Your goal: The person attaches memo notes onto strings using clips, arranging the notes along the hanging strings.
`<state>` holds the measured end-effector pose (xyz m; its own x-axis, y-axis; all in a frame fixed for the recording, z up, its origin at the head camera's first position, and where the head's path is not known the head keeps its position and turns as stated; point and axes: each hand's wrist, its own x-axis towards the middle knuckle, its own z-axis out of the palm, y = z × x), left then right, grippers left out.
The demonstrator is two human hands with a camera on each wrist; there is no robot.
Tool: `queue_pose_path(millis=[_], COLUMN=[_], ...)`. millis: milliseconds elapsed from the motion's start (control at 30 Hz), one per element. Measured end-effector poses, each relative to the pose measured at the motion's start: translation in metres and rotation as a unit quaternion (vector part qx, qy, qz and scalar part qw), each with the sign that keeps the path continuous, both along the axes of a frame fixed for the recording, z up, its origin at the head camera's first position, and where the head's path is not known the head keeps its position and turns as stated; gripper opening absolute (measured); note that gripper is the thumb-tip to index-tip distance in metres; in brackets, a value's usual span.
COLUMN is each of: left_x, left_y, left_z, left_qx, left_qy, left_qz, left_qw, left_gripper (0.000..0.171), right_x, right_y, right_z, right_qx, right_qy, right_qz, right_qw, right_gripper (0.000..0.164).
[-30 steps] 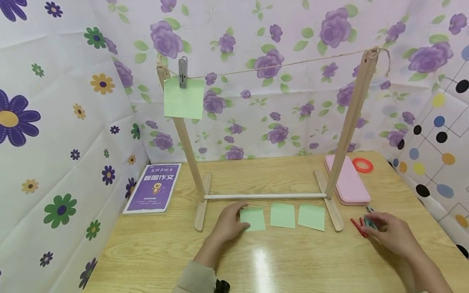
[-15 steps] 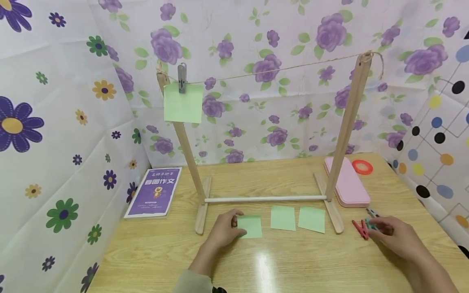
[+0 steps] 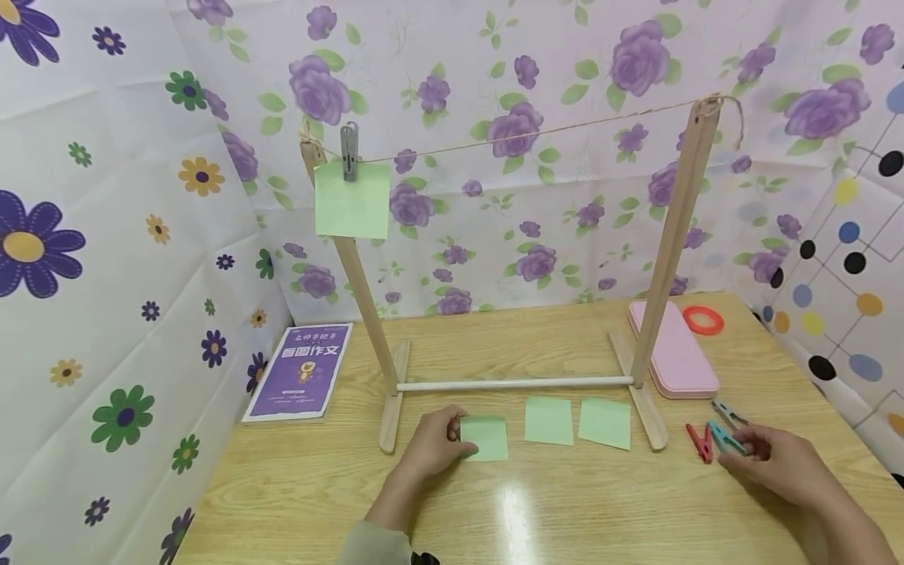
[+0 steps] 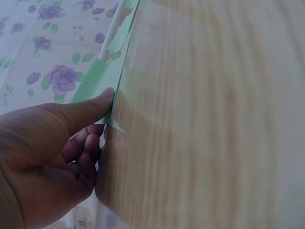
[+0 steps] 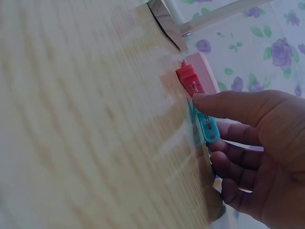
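Note:
My left hand (image 3: 432, 443) pinches the left edge of a green sticky note (image 3: 486, 438) at the table. The left wrist view shows the thumb on that sticky note (image 4: 97, 81), the other fingers curled behind it. Two more green sticky notes (image 3: 548, 421) (image 3: 605, 424) lie to its right. At the right, my right hand (image 3: 784, 463) grips a teal clothespin (image 3: 724, 438), with thumb and fingers at it in the right wrist view. A red clothespin (image 3: 699, 443) and a grey clothespin (image 3: 729, 413) lie beside it. Another green note (image 3: 351, 205) hangs from the string under a grey clothespin (image 3: 349, 153).
A wooden frame with two posts (image 3: 667, 251) and a white crossbar (image 3: 515, 384) carries the twine (image 3: 515, 136). At the left lies a purple booklet (image 3: 300, 373). A pink case (image 3: 674, 353) and an orange-red ring (image 3: 703, 320) lie behind the right post.
My left hand has drawn the leftmost lying note slightly left and nearer me, apart from its neighbours. The right hand and the teal clothespin have shifted a little right, away from the red one.

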<state>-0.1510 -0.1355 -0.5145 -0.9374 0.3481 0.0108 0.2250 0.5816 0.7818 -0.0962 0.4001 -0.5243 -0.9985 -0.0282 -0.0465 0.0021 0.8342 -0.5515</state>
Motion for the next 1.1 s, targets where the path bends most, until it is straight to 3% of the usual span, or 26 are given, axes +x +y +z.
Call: queue_pose_path(millis=[133, 233, 333, 500, 567, 667, 700, 800, 900, 1000, 1100], left_x=[-0.001, 0.001, 0.001, -0.004, -0.007, -0.011, -0.012, -0.016, -0.019, -0.023, -0.027], left_y=[0.0, 0.001, 0.001, 0.0, -0.001, 0.0, 0.0, 0.002, 0.005, 0.009, 0.013], left_z=[0.0, 0.001, 0.002, 0.015, 0.023, 0.038, 0.043, 0.057, 0.07, 0.08, 0.09], left_qx=[-0.015, -0.025, -0.008, 0.077, 0.107, 0.142, 0.151, 0.168, 0.172, 0.181, 0.212], left_qy=[0.003, 0.005, -0.014, -0.086, -0.09, -0.064, -0.057, -0.038, -0.026, -0.024, -0.036], left_qz=[-0.005, -0.008, 0.002, 0.044, 0.047, 0.031, 0.025, 0.017, 0.026, 0.047, 0.077], left_qw=[0.9999, 0.9996, 0.9999, 0.9923, 0.989, 0.9873, 0.9866, 0.9849, 0.9844, 0.9821, 0.9735], left_gripper=[0.023, 0.013, 0.012, 0.012, 0.019, 0.025, 0.026, 0.025, 0.022, 0.018, 0.019], right_x=[-0.002, 0.001, 0.005, 0.004, 0.002, -0.003, -0.004, -0.009, -0.015, -0.021, -0.03], right_y=[0.004, 0.003, -0.002, -0.01, -0.013, -0.02, -0.023, -0.036, -0.051, -0.066, -0.082], right_z=[0.002, 0.007, 0.012, 0.023, 0.03, 0.042, 0.046, 0.058, 0.07, 0.084, 0.099], right_qx=[-0.009, -0.053, -0.124, -0.235, -0.256, -0.28, -0.309, -0.416, -0.487, -0.474, -0.464], right_qy=[-0.016, -0.025, -0.002, 0.044, 0.047, 0.055, 0.056, 0.08, 0.101, 0.129, 0.159], right_qz=[-0.024, -0.073, -0.126, -0.168, -0.163, -0.138, -0.124, -0.079, -0.04, -0.016, 0.015], right_qw=[1.0, 0.996, 0.984, 0.956, 0.952, 0.948, 0.941, 0.902, 0.867, 0.871, 0.871], right_gripper=[0.055, 0.067, 0.068, 0.043, 0.037, 0.033, 0.032, 0.021, 0.022, 0.022, 0.023])
